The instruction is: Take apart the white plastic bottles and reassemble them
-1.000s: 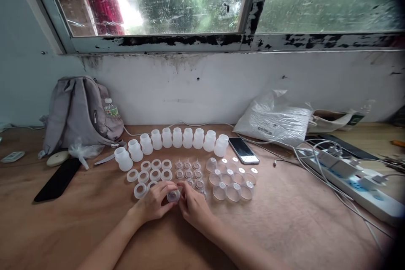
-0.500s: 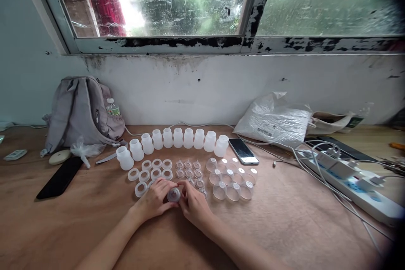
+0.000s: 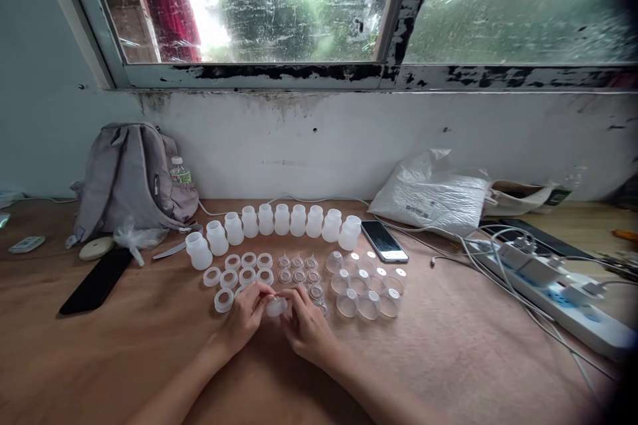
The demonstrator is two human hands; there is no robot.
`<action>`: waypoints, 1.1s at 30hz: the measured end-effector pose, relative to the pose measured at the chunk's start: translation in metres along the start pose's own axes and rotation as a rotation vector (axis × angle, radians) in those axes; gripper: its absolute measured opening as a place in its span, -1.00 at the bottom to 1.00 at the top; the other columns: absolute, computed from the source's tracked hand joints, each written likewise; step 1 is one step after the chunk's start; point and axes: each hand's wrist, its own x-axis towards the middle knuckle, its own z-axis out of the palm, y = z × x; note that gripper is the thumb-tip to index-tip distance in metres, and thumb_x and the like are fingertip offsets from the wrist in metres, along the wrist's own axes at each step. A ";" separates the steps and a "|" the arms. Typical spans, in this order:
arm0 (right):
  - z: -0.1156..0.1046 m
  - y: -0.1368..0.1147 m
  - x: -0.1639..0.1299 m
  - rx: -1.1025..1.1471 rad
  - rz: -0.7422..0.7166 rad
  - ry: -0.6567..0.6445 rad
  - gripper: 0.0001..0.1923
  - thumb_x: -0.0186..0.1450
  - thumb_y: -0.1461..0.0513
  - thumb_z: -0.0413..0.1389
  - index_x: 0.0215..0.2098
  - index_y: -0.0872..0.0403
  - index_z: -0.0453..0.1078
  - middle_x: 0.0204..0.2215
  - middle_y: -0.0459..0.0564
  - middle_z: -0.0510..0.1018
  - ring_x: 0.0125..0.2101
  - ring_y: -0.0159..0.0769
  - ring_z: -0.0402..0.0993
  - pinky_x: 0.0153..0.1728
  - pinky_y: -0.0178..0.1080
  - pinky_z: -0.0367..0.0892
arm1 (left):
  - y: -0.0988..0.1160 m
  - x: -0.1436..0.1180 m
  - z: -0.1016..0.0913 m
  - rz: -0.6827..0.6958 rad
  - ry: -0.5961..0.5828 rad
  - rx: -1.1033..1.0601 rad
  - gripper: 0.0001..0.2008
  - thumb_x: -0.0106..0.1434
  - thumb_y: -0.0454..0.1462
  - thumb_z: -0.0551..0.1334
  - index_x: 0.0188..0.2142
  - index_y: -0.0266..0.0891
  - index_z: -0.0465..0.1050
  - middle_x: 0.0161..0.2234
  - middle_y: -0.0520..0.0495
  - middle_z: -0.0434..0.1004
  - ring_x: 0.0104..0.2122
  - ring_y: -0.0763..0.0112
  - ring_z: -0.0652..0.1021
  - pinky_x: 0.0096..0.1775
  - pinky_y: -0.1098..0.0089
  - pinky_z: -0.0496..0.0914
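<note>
Clear soft plastic is what the small round piece (image 3: 276, 307) is made of, and it is held between both hands just above the brown wooden table (image 3: 448, 352). It is pinched from the left by the fingertips of the left hand (image 3: 245, 319) and from the right by the fingertips of the right hand (image 3: 308, 327). Both hands are curled around it, with the wrists low over the table. Its exact shape cannot be told, since it is partly hidden by the fingers; it may be a little cap or teat.

Just behind the hands, small parts are laid out in groups. White plastic rings (image 3: 240, 268) are set in rows on the left. Tiny clear teats (image 3: 298, 268) are placed in the middle, right beside the held piece. Clear round domes (image 3: 369, 284) are grouped on the right. Behind them all, a curved row of short white plastic bottles (image 3: 279, 224) is lined up.

A phone with a dark screen (image 3: 384, 241) is lying just right of the bottles. A grey cloth backpack (image 3: 129, 176) is leaned against the white wall on the left, and a flat black phone (image 3: 96, 281) is lying near it. A white plastic bag (image 3: 432, 194) and a white power strip with cables (image 3: 558, 287) are seen on the right.
</note>
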 end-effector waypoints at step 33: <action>0.010 -0.002 0.010 0.301 0.244 0.119 -0.80 -0.02 0.43 -0.08 -0.47 0.04 0.07 -0.58 -0.19 0.29 -0.57 -0.44 0.18 -0.53 -0.40 0.11 | 0.025 -0.010 0.011 -0.081 -0.061 0.117 -0.94 0.09 -0.37 0.04 -0.39 -0.22 0.20 -0.51 0.03 0.33 -0.52 0.46 0.40 -0.47 0.46 0.27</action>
